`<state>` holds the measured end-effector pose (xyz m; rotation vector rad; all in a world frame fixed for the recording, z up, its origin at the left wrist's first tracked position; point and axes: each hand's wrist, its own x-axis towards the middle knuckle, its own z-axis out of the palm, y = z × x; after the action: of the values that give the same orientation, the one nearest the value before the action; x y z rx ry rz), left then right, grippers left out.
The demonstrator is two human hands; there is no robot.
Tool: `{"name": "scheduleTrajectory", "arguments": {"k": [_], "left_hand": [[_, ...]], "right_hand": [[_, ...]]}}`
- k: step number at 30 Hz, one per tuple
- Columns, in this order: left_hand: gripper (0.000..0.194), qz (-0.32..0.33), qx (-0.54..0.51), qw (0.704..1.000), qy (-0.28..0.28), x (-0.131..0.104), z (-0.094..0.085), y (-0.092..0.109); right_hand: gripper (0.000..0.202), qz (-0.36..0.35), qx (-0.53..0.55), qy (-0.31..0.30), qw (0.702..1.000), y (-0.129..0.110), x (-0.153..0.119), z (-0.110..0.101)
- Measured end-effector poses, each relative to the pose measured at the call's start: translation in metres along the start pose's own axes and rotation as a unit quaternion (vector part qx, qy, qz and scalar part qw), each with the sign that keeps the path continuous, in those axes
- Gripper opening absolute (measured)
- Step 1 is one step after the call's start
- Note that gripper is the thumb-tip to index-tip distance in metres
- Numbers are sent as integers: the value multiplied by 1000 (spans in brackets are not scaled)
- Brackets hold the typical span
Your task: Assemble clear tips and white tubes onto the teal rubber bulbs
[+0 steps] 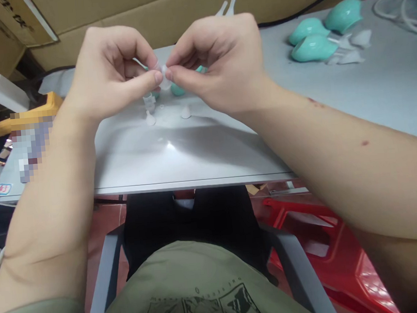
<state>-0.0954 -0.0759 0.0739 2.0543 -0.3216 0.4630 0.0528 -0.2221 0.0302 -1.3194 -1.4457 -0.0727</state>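
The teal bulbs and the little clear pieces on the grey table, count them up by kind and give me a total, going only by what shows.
Teal bulbs in the clear at far right: 3
Teal bulbs partly hidden behind the hands: at least 1
Clear cone tips standing on the table: 2
Clear piece pinched between the left hand and right hand: 1
Total: 7 visible, more may be hidden
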Motion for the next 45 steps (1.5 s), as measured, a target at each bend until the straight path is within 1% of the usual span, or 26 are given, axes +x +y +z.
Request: {"name": "scheduleTrajectory", "arguments": {"k": [1,2,3,6,11,13,15,18,20,21,24,26,28,29,31,33,34,35,36,37,39,42,45], "left_hand": [[50,1,-2,1000,0,1,0,0],[50,2,-5,1000,1,1,0,0],[50,3,-7,1000,0,2,0,0],[50,5,-11,1000,-1,3,-1,0],[49,9,-20,1000,3,5,-4,1],[49,11,-23,1000,4,5,-5,1],[49,14,-26,1000,5,6,-5,1],[49,18,-30,999,6,6,-4,0],[49,21,-34,999,6,6,-2,-2],[48,22,-35,999,6,5,-1,-4],[47,29,-36,999,7,4,-1,-13],[44,34,-33,999,10,4,-5,-24],[38,43,-31,998,16,8,-14,-39],[34,55,-33,998,19,11,-19,-47],[25,104,-53,993,17,17,-29,-62],[23,159,-77,984,6,21,-35,-70],[23,162,-75,984,4,22,-35,-71],[21,150,-67,986,12,22,-33,-69],[19,121,-54,991,23,20,-30,-65],[25,87,-42,995,34,18,-24,-58],[42,41,-38,997,44,13,-11,-43],[54,27,-49,998,37,9,5,-24],[57,21,-50,998,32,10,11,-15]], "right_hand": [[9,-22,2,16,1000,3,0,-1],[10,-28,-1,22,999,5,0,-2],[12,-17,-16,16,1000,6,1,-3],[11,14,-73,-26,997,2,1,-3],[11,34,-88,-65,993,-7,5,-4],[11,57,-107,-94,988,-10,6,-6],[10,77,-88,-105,988,-11,7,-8],[11,96,-52,-90,990,-13,7,-10],[17,117,-55,-98,987,-17,6,-9],[22,130,-60,-114,983,-20,5,-8],[39,154,-48,-169,972,-30,3,0],[43,153,-30,-183,971,-32,2,4],[41,150,-24,-183,971,-29,3,5],[38,147,-28,-178,973,-26,4,5],[29,132,-53,-153,978,-17,7,0],[17,93,-85,-104,987,-10,9,-5],[13,76,-100,-87,988,-8,9,-7],[9,66,-115,-80,988,-7,9,-8],[5,64,-126,-86,986,-7,9,-9],[4,59,-131,-93,985,-7,8,-10],[7,48,-124,-99,986,-8,7,-10],[7,53,-113,-107,986,-5,7,-8],[14,54,-100,-105,988,-2,7,-7]]}}
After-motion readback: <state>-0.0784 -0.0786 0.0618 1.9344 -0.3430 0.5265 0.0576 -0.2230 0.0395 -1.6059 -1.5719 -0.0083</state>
